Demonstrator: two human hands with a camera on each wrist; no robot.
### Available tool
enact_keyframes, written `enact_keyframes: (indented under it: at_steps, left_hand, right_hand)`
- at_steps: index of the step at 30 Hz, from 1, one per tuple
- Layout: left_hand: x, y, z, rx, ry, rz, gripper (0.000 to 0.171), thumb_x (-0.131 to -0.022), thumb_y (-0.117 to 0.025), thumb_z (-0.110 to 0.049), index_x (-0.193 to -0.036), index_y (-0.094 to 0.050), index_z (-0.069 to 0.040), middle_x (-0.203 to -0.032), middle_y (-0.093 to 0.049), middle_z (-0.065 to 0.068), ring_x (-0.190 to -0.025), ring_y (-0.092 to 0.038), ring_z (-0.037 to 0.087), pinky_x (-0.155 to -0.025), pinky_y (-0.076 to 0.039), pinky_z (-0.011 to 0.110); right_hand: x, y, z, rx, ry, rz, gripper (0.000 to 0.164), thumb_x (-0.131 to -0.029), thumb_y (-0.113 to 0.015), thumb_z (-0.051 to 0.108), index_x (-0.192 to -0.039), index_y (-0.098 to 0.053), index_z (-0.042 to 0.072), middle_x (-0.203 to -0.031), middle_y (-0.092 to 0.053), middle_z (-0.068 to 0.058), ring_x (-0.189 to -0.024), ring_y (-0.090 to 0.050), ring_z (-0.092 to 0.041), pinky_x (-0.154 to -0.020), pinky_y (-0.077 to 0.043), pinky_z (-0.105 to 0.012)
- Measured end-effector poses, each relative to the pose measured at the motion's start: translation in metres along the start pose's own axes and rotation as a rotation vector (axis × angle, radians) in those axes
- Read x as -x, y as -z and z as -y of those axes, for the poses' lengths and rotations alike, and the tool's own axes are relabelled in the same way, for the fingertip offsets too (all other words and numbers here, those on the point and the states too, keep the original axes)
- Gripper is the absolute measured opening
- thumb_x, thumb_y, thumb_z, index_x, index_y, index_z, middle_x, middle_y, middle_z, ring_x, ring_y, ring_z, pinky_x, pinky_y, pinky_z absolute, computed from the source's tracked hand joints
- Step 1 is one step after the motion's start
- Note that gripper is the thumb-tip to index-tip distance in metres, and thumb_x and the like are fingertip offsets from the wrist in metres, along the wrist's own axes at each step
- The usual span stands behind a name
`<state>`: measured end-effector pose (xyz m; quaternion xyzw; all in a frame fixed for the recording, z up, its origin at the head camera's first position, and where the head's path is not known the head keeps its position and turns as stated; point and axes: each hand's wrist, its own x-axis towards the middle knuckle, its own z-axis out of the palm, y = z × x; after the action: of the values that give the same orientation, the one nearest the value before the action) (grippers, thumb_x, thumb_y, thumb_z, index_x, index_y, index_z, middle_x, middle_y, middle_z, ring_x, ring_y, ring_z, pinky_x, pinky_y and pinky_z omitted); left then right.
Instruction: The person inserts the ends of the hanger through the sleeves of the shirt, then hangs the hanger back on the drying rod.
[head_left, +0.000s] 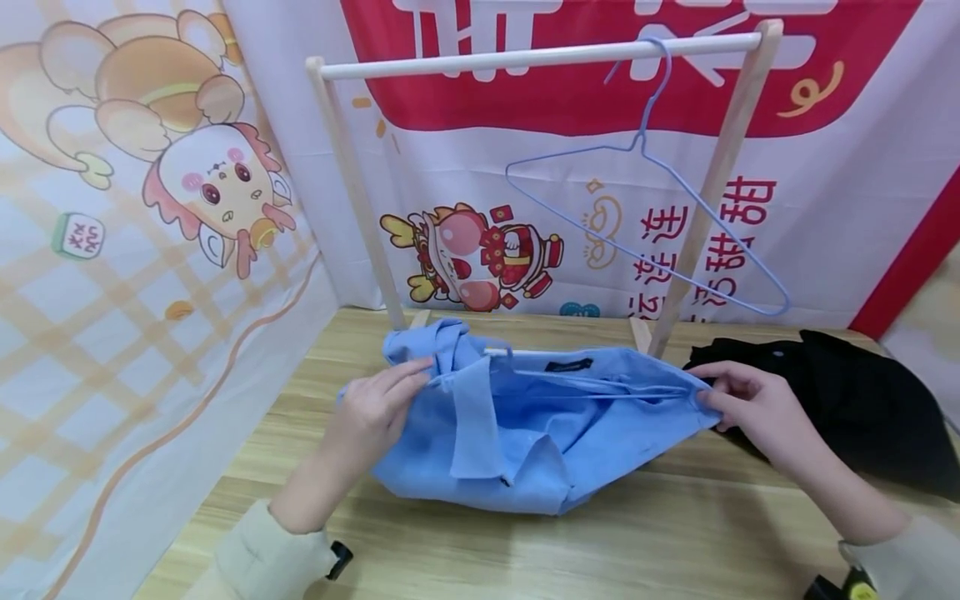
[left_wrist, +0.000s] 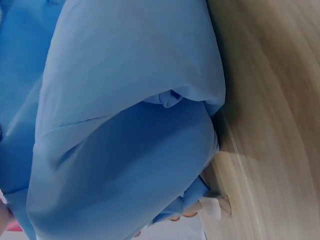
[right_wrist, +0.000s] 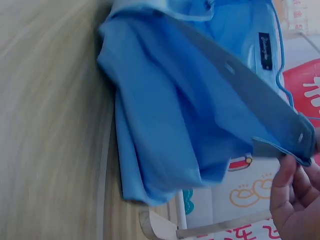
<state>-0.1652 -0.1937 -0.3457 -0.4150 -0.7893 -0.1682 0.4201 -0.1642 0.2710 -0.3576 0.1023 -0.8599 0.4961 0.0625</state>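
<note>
A blue collared shirt (head_left: 480,492) is bunched up low over the wooden table, with a dark label inside its neck. My left hand (head_left: 378,404) grips the cloth on the left side, near a rolled bunch of fabric. At the right, my right hand (head_left: 753,408) pinches the edge of the shirt between thumb and fingers and pulls it out sideways. The right wrist view shows that pinched edge as a strip with buttonholes (right_wrist: 230,67), held at its end. Folds of the shirt (left_wrist: 125,150) fill most of the left wrist view, hiding nearly all of the left hand.
Behind the shirt stands a rack with a white bar (head_left: 540,58) and wooden legs. A blue hanger (head_left: 641,142) hangs from the bar at its right part. Dark cloth (head_left: 847,408) lies on the table (head_left: 675,542) at the right. Printed fabric sheets line the back and left.
</note>
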Motion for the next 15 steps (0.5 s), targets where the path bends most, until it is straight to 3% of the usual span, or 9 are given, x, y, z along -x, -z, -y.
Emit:
enact_keyframes:
  at_steps: [2, 6, 10, 13, 15]
  left_hand:
    - [0.0, 0.0, -0.004, -0.012, -0.003, 0.02, 0.037, -0.113, -0.039, -0.018, -0.104, -0.071, -0.002, -0.116, -0.073, 0.011, -0.082, -0.074, 0.029, -0.053, -0.053, 0.037]
    - [0.002, -0.001, -0.011, -0.009, 0.024, 0.09, 0.023, -0.11, -0.049, -0.013, -0.105, -0.07, -0.004, -0.12, -0.072, 0.009, -0.083, -0.074, 0.026, -0.055, -0.054, 0.035]
    - [0.004, -0.004, -0.014, 0.011, 0.031, 0.121, 0.025, -0.111, -0.046, -0.014, -0.104, -0.069, -0.005, -0.119, -0.073, 0.007, -0.081, -0.073, 0.023, -0.056, -0.053, 0.03]
    - [0.005, -0.005, -0.015, 0.041, 0.021, 0.123, 0.036, -0.113, -0.037, -0.02, -0.105, -0.069, -0.006, -0.116, -0.074, 0.006, -0.083, -0.073, 0.022, -0.059, -0.056, 0.03]
    - [0.006, -0.006, -0.016, 0.069, 0.024, 0.139, 0.034, -0.112, -0.038, -0.021, -0.106, -0.069, -0.007, -0.116, -0.074, 0.005, -0.089, -0.073, 0.022, -0.064, -0.058, 0.031]
  right_hand:
    - [0.0, 0.0, -0.001, -0.071, -0.01, -0.023, 0.021, -0.1, -0.064, 0.007, -0.121, -0.071, 0.005, -0.077, -0.062, -0.002, -0.067, -0.058, -0.014, -0.058, -0.054, -0.025]
    - [0.001, 0.001, -0.003, -0.106, -0.007, -0.076, 0.018, -0.1, -0.067, 0.01, -0.116, -0.075, 0.012, -0.078, -0.064, 0.0, -0.066, -0.058, -0.012, -0.059, -0.055, -0.023]
    - [0.002, 0.0, -0.004, -0.024, 0.017, -0.114, 0.026, -0.099, -0.07, 0.014, -0.121, -0.072, -0.001, -0.079, -0.067, 0.001, -0.067, -0.06, -0.012, -0.059, -0.055, -0.021]
    - [0.001, 0.0, -0.005, 0.032, 0.016, -0.149, 0.031, -0.097, -0.073, 0.018, -0.119, -0.072, -0.004, -0.079, -0.07, 0.002, -0.065, -0.06, -0.011, -0.058, -0.054, -0.02]
    - [-0.001, 0.0, -0.007, 0.064, 0.025, -0.183, 0.03, -0.096, -0.075, 0.02, -0.115, -0.074, -0.003, -0.077, -0.07, 0.003, -0.064, -0.059, -0.011, -0.056, -0.051, -0.019]
